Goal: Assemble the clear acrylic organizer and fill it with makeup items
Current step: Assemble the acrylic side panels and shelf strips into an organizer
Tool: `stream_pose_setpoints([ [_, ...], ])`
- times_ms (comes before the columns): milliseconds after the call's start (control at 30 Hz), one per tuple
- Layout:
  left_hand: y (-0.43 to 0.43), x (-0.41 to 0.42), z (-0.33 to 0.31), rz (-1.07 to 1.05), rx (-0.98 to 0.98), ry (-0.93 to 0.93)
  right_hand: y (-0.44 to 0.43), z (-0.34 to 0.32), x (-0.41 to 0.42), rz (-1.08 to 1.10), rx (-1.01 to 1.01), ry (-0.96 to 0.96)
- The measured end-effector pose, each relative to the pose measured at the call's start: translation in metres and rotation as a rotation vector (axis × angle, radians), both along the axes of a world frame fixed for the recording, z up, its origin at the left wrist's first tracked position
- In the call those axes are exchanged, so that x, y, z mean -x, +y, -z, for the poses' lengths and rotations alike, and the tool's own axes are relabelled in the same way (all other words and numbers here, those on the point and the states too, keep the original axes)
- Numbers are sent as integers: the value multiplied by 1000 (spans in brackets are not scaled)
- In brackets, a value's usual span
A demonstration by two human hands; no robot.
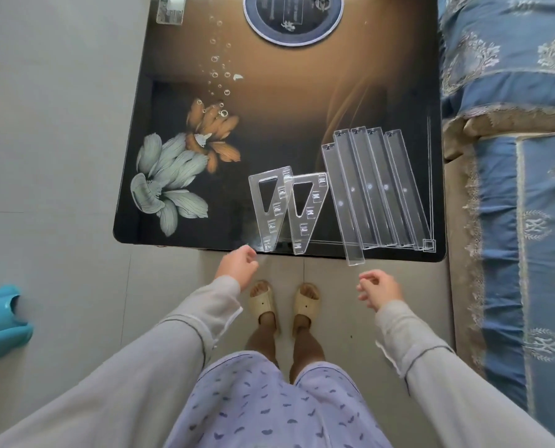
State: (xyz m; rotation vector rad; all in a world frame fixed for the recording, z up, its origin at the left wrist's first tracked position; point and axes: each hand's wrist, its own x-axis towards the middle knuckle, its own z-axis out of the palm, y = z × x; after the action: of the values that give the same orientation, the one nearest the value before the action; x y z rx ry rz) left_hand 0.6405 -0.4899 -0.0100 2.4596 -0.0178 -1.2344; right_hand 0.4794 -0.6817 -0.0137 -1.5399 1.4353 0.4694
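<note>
Patterned lilac shorts [269,405] and grey sleeves [179,344] are recorded at the bottom of the view, with beige slippers [263,302] on the tiled floor [59,156] below the hands.

Left hand [237,266]: held at the near edge of the surface [269,124], fingers loosely curled, nothing gripped; its fingertips are just beside the lower tip of the nearer side panel.

Right hand [379,287]: held off the surface edge, fingers loosely curled, empty, near the overhanging strip end.

Organizer parts, unassembled, all on the near right part of the surface:
- Two clear triangular side panels [289,208], laid flat, slightly overlapped at the top, each with a triangular cut-out and small slots.
- Five clear long strips [373,189], laid side by side and overlapped, fanned toward the far end; the leftmost strip is seen overhanging the near edge.

Other items: a dark round disc [293,19] at the far edge; a small clear piece [170,9] at the far left corner; a blue patterned bedcover [512,156] to the right; a turquoise object [1,321] on the floor at left.
</note>
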Motion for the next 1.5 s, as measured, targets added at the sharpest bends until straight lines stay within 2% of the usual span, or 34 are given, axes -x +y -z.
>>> stream_pose_setpoints([
  [100,-26,-18,13,45,23,-143,-14,9,-44,-73,152,-80],
  [300,-57,-35,51,348,-72,-494,-27,30,-115,-130,390,-128],
  [600,-69,-35,88,318,27,-703,-29,66,-136,-236,546,-50],
  [833,-70,-39,89,295,5,-690,-31,61,-137,-278,598,-60],
  [1033,-71,-45,83,217,31,-634,-22,44,-126,-198,619,-207],
  [1167,-68,-51,80,172,75,-542,-6,28,-113,-168,571,-367],
  [1300,-71,-58,73,130,64,-478,3,22,-106,-143,472,-363],
  [1400,-69,-59,70,45,86,-444,7,19,-103,-107,412,-355],
  [1500,-61,-67,63,-175,244,-397,8,18,-104,-68,342,-399],
])
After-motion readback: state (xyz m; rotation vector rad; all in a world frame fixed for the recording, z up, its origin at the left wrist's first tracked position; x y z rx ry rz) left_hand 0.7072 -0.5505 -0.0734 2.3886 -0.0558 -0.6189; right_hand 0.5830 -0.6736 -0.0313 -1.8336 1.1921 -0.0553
